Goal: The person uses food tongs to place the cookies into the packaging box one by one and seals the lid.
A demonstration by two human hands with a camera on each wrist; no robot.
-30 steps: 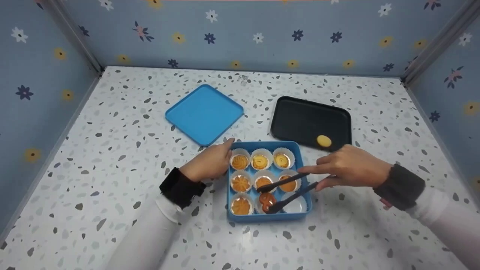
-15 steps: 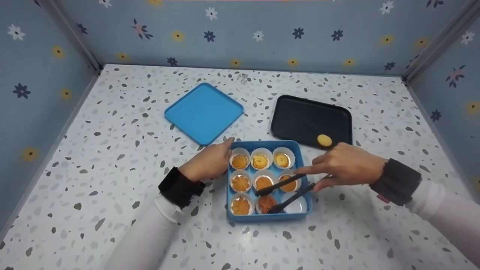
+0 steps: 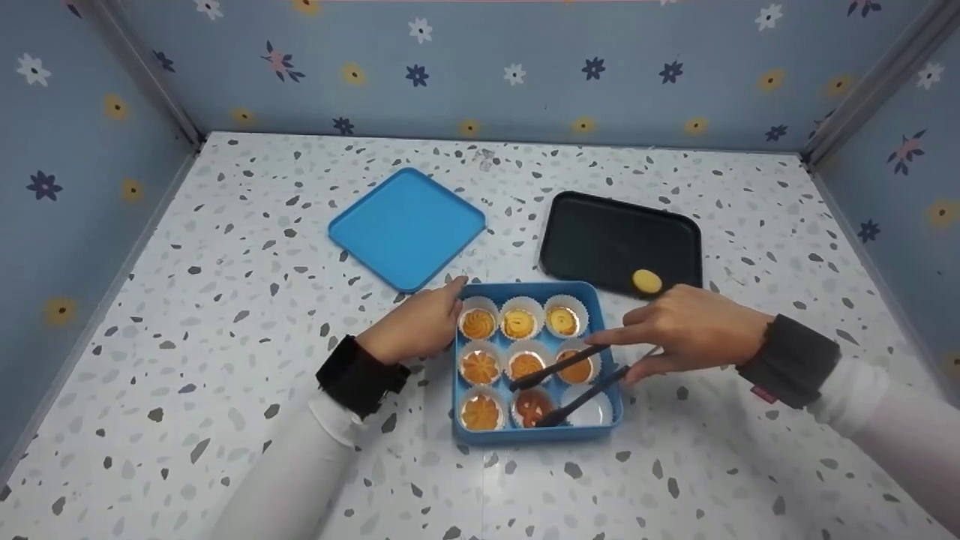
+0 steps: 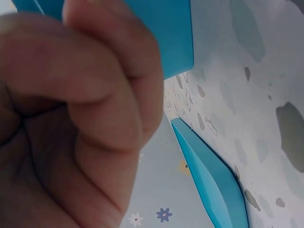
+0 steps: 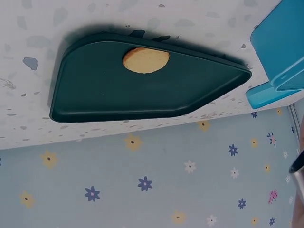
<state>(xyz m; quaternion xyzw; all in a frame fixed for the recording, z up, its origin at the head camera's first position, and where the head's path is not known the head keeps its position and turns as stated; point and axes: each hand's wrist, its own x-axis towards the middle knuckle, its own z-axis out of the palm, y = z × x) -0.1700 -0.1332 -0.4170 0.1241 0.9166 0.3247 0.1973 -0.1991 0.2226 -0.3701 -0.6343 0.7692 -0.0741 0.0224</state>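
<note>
In the head view my left hand (image 3: 420,322) grips the left side of a blue square box (image 3: 536,436), one finger reaching to its back left corner. The left wrist view shows that hand's fingers curled beside the box. White paper cups in rows fill the box, most with golden cookies (image 3: 480,367). My right hand (image 3: 690,330) holds dark-tipped tongs (image 3: 583,397), with their arms spread apart. The tips stand over the front middle cup, either side of a brown pretzel-shaped cookie (image 3: 529,406) lying in it. An empty paper cup (image 3: 598,411) sits at the front right.
Behind the box on the right lies a black tray (image 3: 600,232) with one round yellow cookie (image 3: 646,281) on it. A flat blue square lid (image 3: 407,229) lies behind on the left. Flowered walls (image 3: 480,67) enclose the speckled table (image 3: 247,225).
The pretzel-shaped cookie has dropped from between the tong tips down into the front middle cup. The right hand has shifted slightly left; the left hand keeps its place at the box.
</note>
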